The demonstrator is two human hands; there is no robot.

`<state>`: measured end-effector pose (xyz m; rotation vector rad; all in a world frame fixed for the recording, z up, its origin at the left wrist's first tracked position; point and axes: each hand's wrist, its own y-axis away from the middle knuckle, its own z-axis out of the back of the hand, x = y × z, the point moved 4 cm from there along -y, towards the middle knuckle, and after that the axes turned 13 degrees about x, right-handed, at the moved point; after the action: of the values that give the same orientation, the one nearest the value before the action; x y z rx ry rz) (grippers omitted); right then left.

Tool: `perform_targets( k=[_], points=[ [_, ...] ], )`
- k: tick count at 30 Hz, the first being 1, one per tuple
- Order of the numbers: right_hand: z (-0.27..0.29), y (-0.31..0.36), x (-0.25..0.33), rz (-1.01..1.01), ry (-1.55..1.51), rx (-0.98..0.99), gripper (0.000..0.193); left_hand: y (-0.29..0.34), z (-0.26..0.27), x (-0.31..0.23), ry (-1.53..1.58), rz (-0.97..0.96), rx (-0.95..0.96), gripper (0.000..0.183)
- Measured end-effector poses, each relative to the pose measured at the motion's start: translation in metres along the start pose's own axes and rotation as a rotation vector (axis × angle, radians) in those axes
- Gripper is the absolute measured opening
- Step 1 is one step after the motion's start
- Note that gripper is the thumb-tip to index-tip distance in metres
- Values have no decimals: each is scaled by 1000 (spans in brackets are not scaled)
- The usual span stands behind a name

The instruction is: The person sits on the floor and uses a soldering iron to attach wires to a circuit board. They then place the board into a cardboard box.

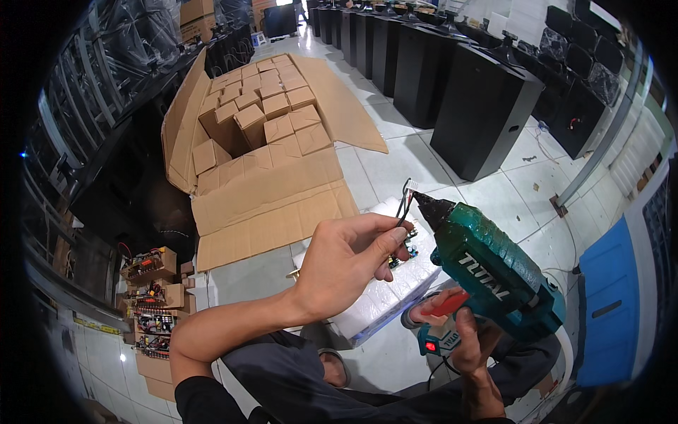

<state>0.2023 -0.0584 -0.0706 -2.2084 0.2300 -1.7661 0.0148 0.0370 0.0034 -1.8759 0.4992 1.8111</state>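
At the centre of the frame, the left hand (346, 265) pinches a small circuit board (402, 247) with thin black wires (404, 205) between thumb and fingers, holding it above a white foam block (385, 300) on the tiled floor. Just to its right, the right hand (470, 343) is clenched round the grip of a teal hot-glue gun (494, 272), whose dark nozzle touches the wires' white connector. In the upper left lies an opened cardboard carton (261, 177) filled with small brown boxes (272, 106); black speaker cabinets (480, 113) stand in the upper right.
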Motion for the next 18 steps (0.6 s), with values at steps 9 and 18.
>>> perform_targets(
  k=[9, 18],
  points=[
    [-3, -1, -1, -4, -17, -36, 20, 1, 2, -1, 3, 6, -6, 23],
    [-5, -4, 9, 32, 21, -1, 19, 1, 2, 1, -5, 15, 13, 24]
  ],
)
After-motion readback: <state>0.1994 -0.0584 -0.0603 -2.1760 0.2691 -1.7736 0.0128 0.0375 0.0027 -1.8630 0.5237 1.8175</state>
